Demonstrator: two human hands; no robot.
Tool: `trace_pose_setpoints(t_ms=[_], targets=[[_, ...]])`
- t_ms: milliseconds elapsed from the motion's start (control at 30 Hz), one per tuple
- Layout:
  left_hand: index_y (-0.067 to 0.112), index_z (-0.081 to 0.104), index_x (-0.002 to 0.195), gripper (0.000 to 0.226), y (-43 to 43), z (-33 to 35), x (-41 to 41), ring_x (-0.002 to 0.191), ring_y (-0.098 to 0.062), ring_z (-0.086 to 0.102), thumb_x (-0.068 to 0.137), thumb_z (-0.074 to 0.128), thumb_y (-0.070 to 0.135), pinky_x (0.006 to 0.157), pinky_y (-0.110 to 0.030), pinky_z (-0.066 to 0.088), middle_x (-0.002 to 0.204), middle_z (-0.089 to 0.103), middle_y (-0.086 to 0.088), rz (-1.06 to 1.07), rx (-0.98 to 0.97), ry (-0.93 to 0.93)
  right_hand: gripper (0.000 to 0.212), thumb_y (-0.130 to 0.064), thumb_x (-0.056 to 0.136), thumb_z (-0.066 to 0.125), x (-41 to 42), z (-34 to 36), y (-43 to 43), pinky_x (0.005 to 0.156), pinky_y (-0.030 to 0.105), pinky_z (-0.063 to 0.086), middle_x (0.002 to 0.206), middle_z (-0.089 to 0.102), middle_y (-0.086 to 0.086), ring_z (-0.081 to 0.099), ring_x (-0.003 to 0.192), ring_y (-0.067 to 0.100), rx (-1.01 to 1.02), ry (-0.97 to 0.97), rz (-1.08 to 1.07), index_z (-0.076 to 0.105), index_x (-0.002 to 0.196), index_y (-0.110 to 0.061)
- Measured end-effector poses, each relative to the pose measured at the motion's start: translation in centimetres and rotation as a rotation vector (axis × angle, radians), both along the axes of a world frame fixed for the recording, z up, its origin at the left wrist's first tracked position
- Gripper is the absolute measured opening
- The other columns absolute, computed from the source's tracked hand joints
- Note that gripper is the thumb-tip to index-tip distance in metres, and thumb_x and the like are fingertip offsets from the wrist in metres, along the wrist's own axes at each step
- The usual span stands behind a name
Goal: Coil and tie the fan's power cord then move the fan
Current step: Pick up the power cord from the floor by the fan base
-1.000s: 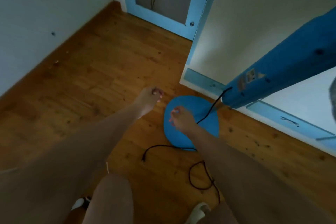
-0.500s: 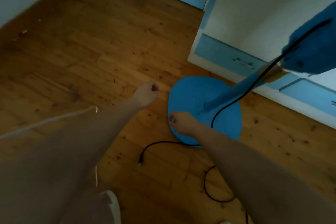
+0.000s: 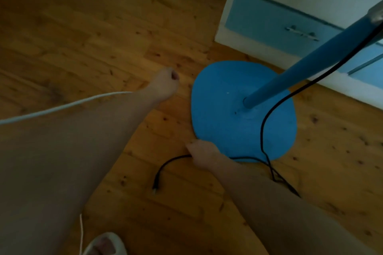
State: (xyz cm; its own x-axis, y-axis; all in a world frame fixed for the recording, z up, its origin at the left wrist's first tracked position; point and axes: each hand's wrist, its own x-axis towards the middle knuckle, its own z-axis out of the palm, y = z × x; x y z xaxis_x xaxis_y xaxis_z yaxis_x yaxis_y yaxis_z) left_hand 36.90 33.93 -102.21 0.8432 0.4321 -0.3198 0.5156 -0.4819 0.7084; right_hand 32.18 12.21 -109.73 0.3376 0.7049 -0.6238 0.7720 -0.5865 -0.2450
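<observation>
Here, a person bent over a pedestal fan on a wood floor, cord not yet coiled.

Right hand: the right hand (image 3: pixel 202 154) was down at floor level by the near edge of the fan base (image 3: pixel 219 109), fingers curled on the power cord (image 3: pixel 264 122) a short way back from its free end. Probably taken there so the loose end could be drawn in first & looped. Grip looked closed on the cord, tho blur hid the fingertips.

Left hand: the left hand (image 3: pixel 165 83) hovered over bare floor just left of the base, closed into a loose fist. Whether it held anything, can't tell; nothing visible in it. Likely kept near to receive the loops.

Cord: black, ran down alongside the fan pole (image 3: pixel 294 76), across the base top, off its near edge, then tangled on the floor under the right forearm. The plug end (image 3: pixel 155 186) lay free on the boards, so unplugged.

Fan: upright, base flat on the floor, just beside a white & blue cabinet (image 3: pixel 275 20). Not moved yet, by my reading.

White string: a white string (image 3: pixel 68 106) crossed over the left forearm toward frame left; poss. the tie, but its purpose wasn't clear.

Stage: early, gathering just starting.
</observation>
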Motion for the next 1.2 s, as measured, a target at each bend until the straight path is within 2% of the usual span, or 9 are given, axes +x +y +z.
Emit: trace_pose_setpoints(t_ms=[133,267,367,433,533,667,833,1000,1200], targets=[[0.011,0.059,0.098,0.008,-0.4,-1.2,0.4,0.069,-0.022,0.055,0.092,0.053,0.009,0.056,-0.031,0.044,0.084,0.059,-0.007,-0.062,-0.015,0.036,0.023,-0.009,0.095,0.05,0.2,-0.1,-0.1,0.082,0.043,0.052,0.121,0.059,0.012,0.061,0.108,0.031,-0.02,-0.035,0.047,0.056,0.118,-0.009],[0.015,0.059,0.094,0.008,-1.1,1.3,1.2,0.068,-0.018,0.055,0.09,0.055,0.01,0.055,-0.03,0.045,0.08,0.057,0.002,-0.001,-0.088,-0.042,0.029,-0.019,0.091,0.053,3.1,5.7,0.5,0.081,0.045,0.052,0.116,0.055,0.015,0.061,0.098,0.037,0.12,-0.035,-0.122,0.052,0.118,-0.007],[0.019,0.064,0.092,0.007,-2.9,5.2,1.9,0.074,-0.008,0.058,0.09,0.057,0.017,0.059,-0.025,0.044,0.085,0.062,0.007,-0.093,-0.156,-0.097,0.014,-0.013,0.087,0.053,5.8,12.5,-0.1,0.075,0.044,0.048,0.099,0.053,0.009,0.058,0.088,0.034,0.364,-0.063,-0.359,0.053,0.101,-0.011],[0.018,0.069,0.091,0.015,-4.5,8.9,2.4,0.084,-0.009,0.063,0.095,0.055,0.024,0.069,-0.026,0.046,0.091,0.069,0.004,-0.212,-0.27,-0.132,0.01,-0.011,0.086,0.053,7.2,17.7,-0.9,0.068,0.04,0.044,0.089,0.051,0.0,0.054,0.08,0.025,0.492,-0.112,-0.522,0.048,0.093,-0.016],[0.019,0.071,0.086,0.033,-5.7,13.6,2.8,0.087,-0.012,0.067,0.101,0.048,0.037,0.073,-0.033,0.05,0.087,0.073,0.003,-0.218,-0.381,-0.247,0.011,-0.014,0.089,0.056,8.1,23.2,-1.8,0.059,0.037,0.045,0.074,0.053,-0.004,0.052,0.066,0.016,0.702,-0.165,-0.723,0.048,0.089,-0.022],[0.019,0.073,0.08,0.05,-5.9,19.0,2.2,0.079,-0.016,0.067,0.099,0.041,0.053,0.077,-0.035,0.051,0.078,0.072,0.001,-0.157,-0.359,-0.46,0.01,-0.035,0.095,0.061,8.1,29.6,-2.5,0.052,0.014,0.038,0.068,0.058,-0.018,0.051,0.057,0.001,1.077,-0.15,-0.825,0.06,0.085,-0.036],[-0.002,0.068,0.075,0.065,-8.8,24.8,-2.2,0.046,-0.014,0.049,0.104,0.037,0.048,0.048,-0.024,0.04,0.053,0.053,-0.004,-0.15,-0.562,-0.586,0.017,-0.043,0.095,0.056,4.3,34.7,-4.6,0.049,0.022,0.039,0.062,0.053,-0.009,0.045,0.054,0.006,1.411,-0.048,-0.988,0.066,0.084,-0.035],[0.011,0.055,0.061,0.056,-12.4,30.7,-5.0,0.039,-0.013,0.029,0.106,0.037,0.038,0.038,-0.021,0.026,0.047,0.034,-0.001,-0.083,-0.689,-0.735,0.026,-0.028,0.102,0.051,2.2,38.8,-5.9,0.055,0.027,0.04,0.063,0.05,-0.005,0.046,0.059,0.013,1.509,0.007,-1.034,0.065,0.08,-0.029],[0.009,0.05,0.065,0.051,-14.4,30.8,-5.6,0.043,-0.017,0.026,0.105,0.039,0.037,0.04,-0.026,0.023,0.052,0.033,-0.006,-0.055,-0.709,-0.709,0.027,-0.032,0.103,0.047,1.2,38.9,-7.9,0.05,0.022,0.037,0.063,0.049,0.001,0.043,0.055,0.013,1.443,0.063,-1.016,0.07,0.088,-0.031]])
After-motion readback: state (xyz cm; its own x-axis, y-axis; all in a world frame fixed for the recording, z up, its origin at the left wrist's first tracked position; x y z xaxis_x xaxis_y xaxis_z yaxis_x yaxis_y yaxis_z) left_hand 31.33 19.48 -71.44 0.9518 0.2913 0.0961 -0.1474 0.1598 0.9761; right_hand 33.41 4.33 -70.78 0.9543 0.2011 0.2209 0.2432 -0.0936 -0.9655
